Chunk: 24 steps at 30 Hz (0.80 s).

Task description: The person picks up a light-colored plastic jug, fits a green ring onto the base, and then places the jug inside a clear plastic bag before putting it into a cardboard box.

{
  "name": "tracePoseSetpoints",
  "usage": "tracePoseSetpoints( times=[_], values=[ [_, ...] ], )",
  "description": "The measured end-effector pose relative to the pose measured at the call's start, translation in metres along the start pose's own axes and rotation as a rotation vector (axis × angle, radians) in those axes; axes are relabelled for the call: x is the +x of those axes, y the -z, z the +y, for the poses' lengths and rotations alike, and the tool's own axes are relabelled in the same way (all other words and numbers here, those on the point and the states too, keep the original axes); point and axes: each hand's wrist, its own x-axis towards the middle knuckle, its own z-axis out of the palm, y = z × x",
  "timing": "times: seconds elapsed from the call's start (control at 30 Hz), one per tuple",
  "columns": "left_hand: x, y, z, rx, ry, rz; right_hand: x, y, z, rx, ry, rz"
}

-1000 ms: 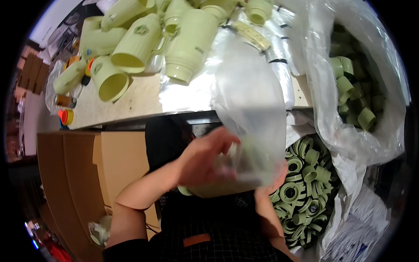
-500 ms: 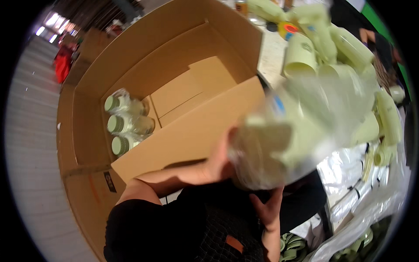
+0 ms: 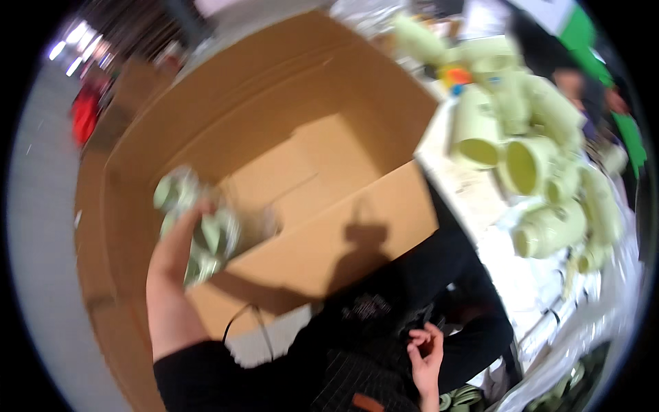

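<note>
Workshop floor, grey and blurry down the left edge of the frame, with a big open cardboard box (image 3: 274, 137) eating up the whole middle and upper left. Along the right edge runs the counter (image 3: 473, 192), piled with pale green plastic jugs (image 3: 522, 165) lying on their sides, mouths open toward the camera.

The left hand (image 3: 182, 240) is stretched into the box at centre left, closed around a clear bag of green caps (image 3: 199, 230). The bag's long axis runs roughly top to bottom in the frame, just above the box floor near its left wall. The right hand (image 3: 427, 350) is nowhere near, down at lower centre by the dark shirt, fingers loosely curled, holding nothing.

Half a second back, both hands carried the bundle in front of the chest, outside the box; now only the left has it and it's inside.
</note>
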Motion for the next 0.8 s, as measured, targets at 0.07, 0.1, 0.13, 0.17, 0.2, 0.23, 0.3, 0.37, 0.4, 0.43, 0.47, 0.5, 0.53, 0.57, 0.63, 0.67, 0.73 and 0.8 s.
tracePoseSetpoints(
  times=[0.07,0.1,0.13,0.17,0.2,0.23,0.3,0.37,0.4,0.43,0.47,0.5,0.53,0.57,0.63,0.67,0.73,0.8],
  values=[
    [0.045,-0.045,0.023,0.423,-0.220,-0.194,0.000,0.013,-0.014,-0.026,-0.086,0.030],
    [0.062,-0.062,0.034,0.589,-0.323,-0.278,0.003,0.024,-0.024,-0.069,-0.076,0.058],
    [0.073,-0.073,0.047,0.712,-0.412,-0.352,0.007,0.040,-0.029,-0.119,-0.020,0.109],
    [0.082,-0.075,0.052,0.795,-0.480,-0.391,0.010,0.056,-0.036,-0.173,0.029,0.160],
    [0.076,-0.091,0.048,0.809,-0.491,-0.409,0.017,0.067,-0.057,-0.304,0.045,0.234],
    [0.071,-0.090,0.040,0.799,-0.486,-0.394,0.024,0.080,-0.073,-0.330,0.145,0.230],
    [0.043,-0.092,0.017,0.801,-0.456,-0.388,0.053,0.111,-0.080,-0.310,0.215,0.347],
    [-0.008,-0.096,-0.013,0.728,-0.331,-0.386,0.103,0.149,-0.086,-0.570,0.418,0.589],
    [0.002,-0.090,0.007,0.674,-0.251,-0.420,0.118,0.182,-0.092,-0.488,0.415,0.691],
    [-0.011,-0.089,0.014,0.561,-0.116,-0.424,0.134,0.204,-0.099,-0.389,0.448,0.748],
    [-0.023,-0.085,0.019,0.436,0.032,-0.391,0.150,0.221,-0.101,-0.435,0.497,0.898],
    [-0.024,-0.076,0.037,0.349,0.136,-0.322,0.169,0.252,-0.096,-0.442,0.574,1.026],
    [-0.023,-0.049,0.053,0.323,0.192,-0.222,0.188,0.287,-0.087,-0.477,0.592,1.150],
    [-0.004,-0.027,0.101,0.333,0.169,-0.113,0.199,0.319,-0.080,-0.554,0.609,1.290],
    [-0.004,0.046,0.223,0.430,0.149,0.127,0.204,0.344,-0.081,-0.651,0.338,1.440],
    [-0.035,0.073,0.279,0.407,0.129,0.329,0.207,0.360,-0.071,-0.629,0.201,1.492],
    [-0.075,0.147,0.342,0.304,-0.096,0.660,0.221,0.330,-0.090,-0.390,0.484,1.059],
    [-0.087,0.157,0.416,0.126,-0.529,0.820,0.237,0.334,-0.050,-0.272,0.187,1.280]
  ],
)
